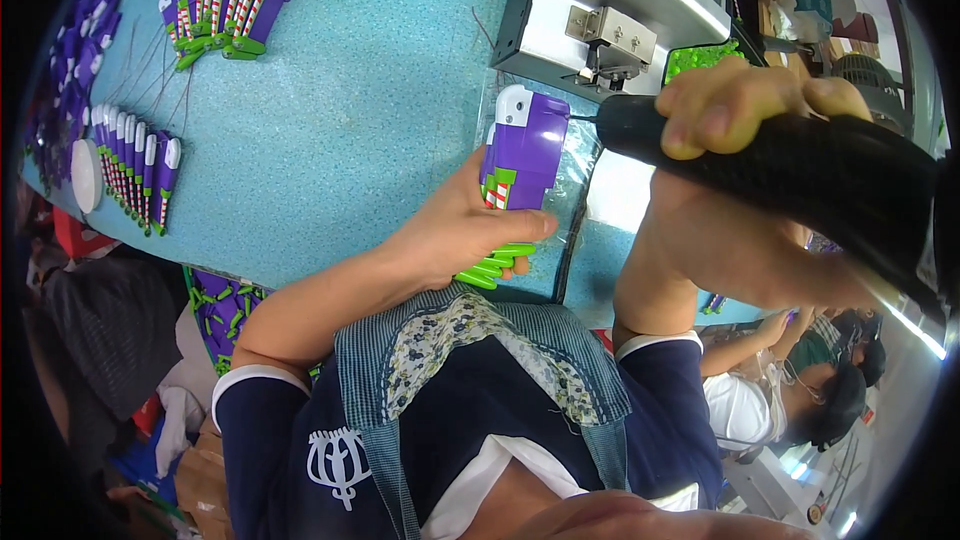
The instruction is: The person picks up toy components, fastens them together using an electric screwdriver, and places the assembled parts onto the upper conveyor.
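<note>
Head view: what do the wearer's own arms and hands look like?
Left hand and right hand: ungloved. Forearms uncovered, with no watch, bracelet or cable visible on them. Short sleeves are navy, ending in white edges.

Bright, even light on blue table (330, 120), its edge bowed; light strip (922, 338) glaring at right; corners black; rim details soft.
</note>
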A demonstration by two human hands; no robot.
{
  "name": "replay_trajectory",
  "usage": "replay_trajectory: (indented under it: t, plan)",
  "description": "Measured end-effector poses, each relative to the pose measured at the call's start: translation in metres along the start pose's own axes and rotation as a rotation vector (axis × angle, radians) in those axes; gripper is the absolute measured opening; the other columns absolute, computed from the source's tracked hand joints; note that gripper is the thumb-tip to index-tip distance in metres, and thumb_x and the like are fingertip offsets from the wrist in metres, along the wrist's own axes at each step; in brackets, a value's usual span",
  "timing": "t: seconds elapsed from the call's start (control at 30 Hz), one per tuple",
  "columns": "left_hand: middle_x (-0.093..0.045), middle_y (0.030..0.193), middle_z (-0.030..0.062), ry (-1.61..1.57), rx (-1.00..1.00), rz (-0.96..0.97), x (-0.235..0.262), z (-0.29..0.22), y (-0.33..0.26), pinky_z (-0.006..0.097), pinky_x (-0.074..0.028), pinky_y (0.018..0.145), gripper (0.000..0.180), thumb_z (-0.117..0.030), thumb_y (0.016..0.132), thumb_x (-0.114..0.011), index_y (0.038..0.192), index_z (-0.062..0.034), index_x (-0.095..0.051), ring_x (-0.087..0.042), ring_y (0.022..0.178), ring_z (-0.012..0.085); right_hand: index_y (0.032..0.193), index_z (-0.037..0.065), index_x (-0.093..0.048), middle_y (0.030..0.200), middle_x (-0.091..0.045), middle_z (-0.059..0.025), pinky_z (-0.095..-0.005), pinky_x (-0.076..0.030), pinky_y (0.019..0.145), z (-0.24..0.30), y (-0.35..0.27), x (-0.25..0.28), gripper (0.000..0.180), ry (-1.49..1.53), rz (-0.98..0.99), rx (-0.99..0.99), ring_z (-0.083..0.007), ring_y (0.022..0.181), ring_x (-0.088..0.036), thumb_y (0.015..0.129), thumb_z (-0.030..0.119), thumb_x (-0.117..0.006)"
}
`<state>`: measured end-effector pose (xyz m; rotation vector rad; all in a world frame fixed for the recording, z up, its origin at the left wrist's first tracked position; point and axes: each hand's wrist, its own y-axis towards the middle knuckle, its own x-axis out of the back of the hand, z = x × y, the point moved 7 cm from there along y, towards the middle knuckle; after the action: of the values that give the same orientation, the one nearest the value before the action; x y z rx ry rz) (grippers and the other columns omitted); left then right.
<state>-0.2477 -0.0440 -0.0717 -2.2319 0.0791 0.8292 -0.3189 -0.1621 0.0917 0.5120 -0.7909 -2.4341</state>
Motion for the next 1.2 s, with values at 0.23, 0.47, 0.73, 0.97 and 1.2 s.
replay_trajectory:
  t: [0.23,0.47,0.73,0.97,1.2]
  plan:
    - [-0.059,0.084,0.0081,-0.003,0.008,0.004,0.002,0.002,0.002,0.029,-0.048,0.045,0.052,-0.01,0.076,-0.074,0.114,-0.0041,-0.039,-0.059,0.056,0.0168,0.118,0.005,-0.052,0.072,-0.056,-0.0126,-0.0327,-0.044,0.055,-0.008,-0.003,-0.002,0.094,0.086,0.044,-0.026,-0.0203,0.055,-0.053,0.074,0.085,-0.027]
    - [-0.055,0.086,0.0081,-0.041,0.006,0.078,-0.003,-0.002,0.006,0.029,-0.047,0.043,0.058,-0.009,0.078,-0.072,0.118,-0.0028,-0.031,-0.057,0.056,0.0156,0.108,0.002,-0.053,0.071,-0.057,-0.014,-0.0349,-0.046,0.055,-0.002,0.023,0.019,0.089,0.063,-0.044,0.041,-0.0226,0.057,-0.055,0.078,0.082,-0.027]
    - [-0.054,0.112,0.0142,-0.075,0.002,0.106,0.0,-0.001,0.006,0.03,-0.047,0.043,0.067,-0.011,0.079,-0.072,0.128,-0.0008,-0.028,-0.06,0.058,0.0184,0.116,0.003,-0.051,0.071,-0.056,-0.013,-0.0338,-0.044,0.055,-0.006,0.004,0.009,0.095,0.068,-0.019,-0.068,-0.0222,0.056,-0.053,0.075,0.085,-0.024]
    - [-0.055,0.108,0.0112,-0.061,0.014,0.094,-0.003,-0.001,0.004,0.03,-0.048,0.044,0.064,-0.011,0.078,-0.073,0.125,-0.0026,-0.03,-0.06,0.059,0.0181,0.12,0.002,-0.046,0.071,-0.055,-0.0133,-0.0317,-0.042,0.052,-0.009,-0.01,0.002,0.095,0.025,0.04,-0.091,-0.0194,0.055,-0.051,0.076,0.083,-0.026]
    - [-0.055,0.109,0.0116,-0.069,0.033,0.077,0.001,0.002,0.006,0.03,-0.049,0.046,0.062,-0.012,0.079,-0.072,0.125,-0.0018,-0.031,-0.061,0.059,0.0181,0.12,0.0,-0.045,0.073,-0.055,-0.0142,-0.031,-0.042,0.051,-0.02,-0.011,0.005,0.095,0.039,-0.029,-0.127,-0.0197,0.055,-0.051,0.079,0.082,-0.023]
